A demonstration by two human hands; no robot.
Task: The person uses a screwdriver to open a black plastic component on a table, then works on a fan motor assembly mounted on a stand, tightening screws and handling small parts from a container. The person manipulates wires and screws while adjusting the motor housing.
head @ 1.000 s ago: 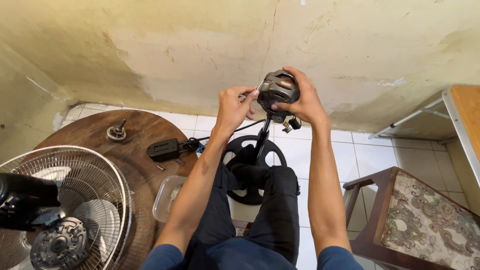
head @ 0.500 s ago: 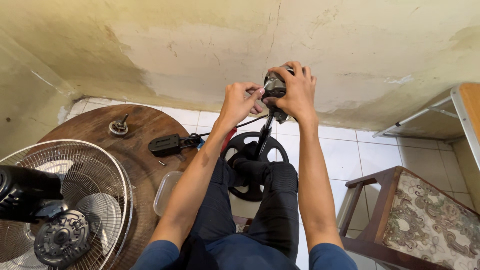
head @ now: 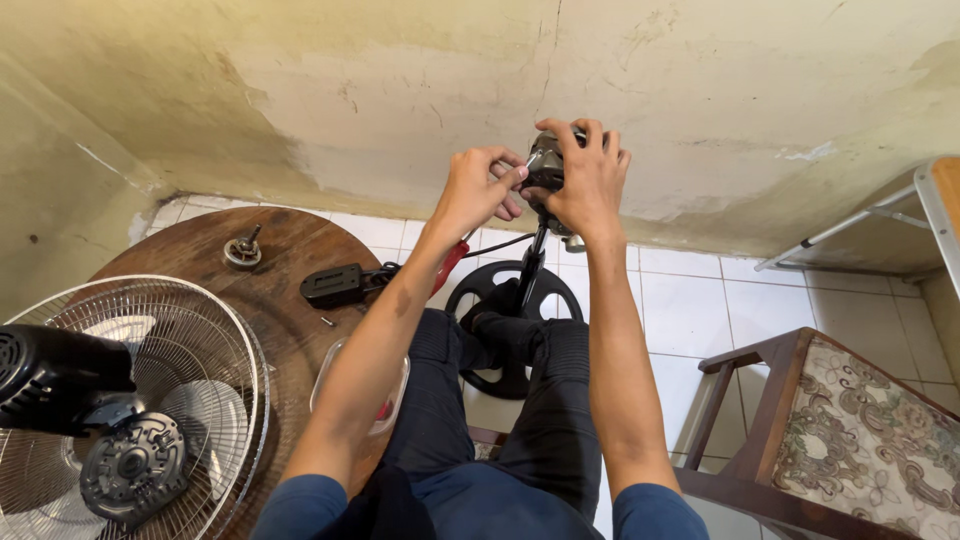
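At far left a caged fan (head: 150, 400) lies on the round wooden table (head: 290, 250); the left hand (head: 478, 190) pinches its fingertips against the fan motor housing (head: 548, 160); the right hand (head: 585, 180) wraps closed around that housing, raised on its stand pole (head: 532, 270) above the round black base (head: 510, 300); an upholstered chair (head: 850, 430) stands right.

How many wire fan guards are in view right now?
1: the wire fan guard lies at the left edge of the round wooden table, by the left elbow. Others may be out of frame.
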